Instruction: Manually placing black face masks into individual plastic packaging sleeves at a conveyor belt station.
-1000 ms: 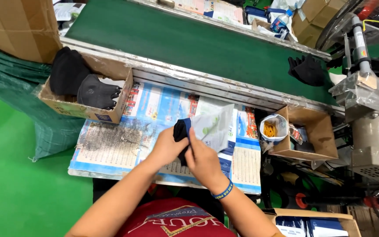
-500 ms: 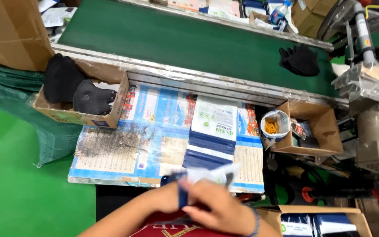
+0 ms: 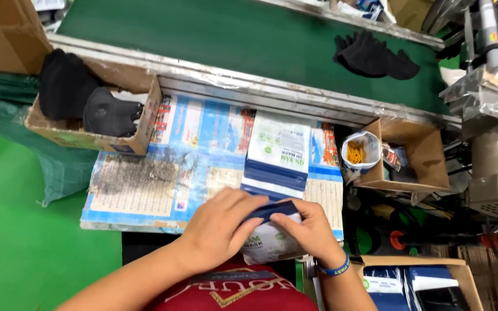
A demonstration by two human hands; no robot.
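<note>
Both my hands hold a white and blue mask pouch point(image 3: 269, 239) at the near edge of the paper-covered work table point(image 3: 145, 178). My left hand point(image 3: 217, 227) lies over its left side, fingers pressing its dark blue top flap. My right hand point(image 3: 306, 230), with a blue wristband, pinches the right side of that flap. A stack of the same pouches point(image 3: 278, 152) lies flat on the table just beyond my hands. A cardboard box of black masks point(image 3: 96, 112) sits at the table's far left.
A green conveyor belt point(image 3: 214, 40) runs along the far side, carrying a pile of black masks point(image 3: 376, 55). An open cardboard box point(image 3: 413, 152) with a small bag of yellow bits point(image 3: 358, 152) stands right. A box of filled pouches point(image 3: 416, 285) sits at lower right beside grey machinery point(image 3: 494, 144).
A second ago my hands held a black mask over the pouch stack. They have pulled back to the table's near edge and now grip a pouch with its flap folded.
</note>
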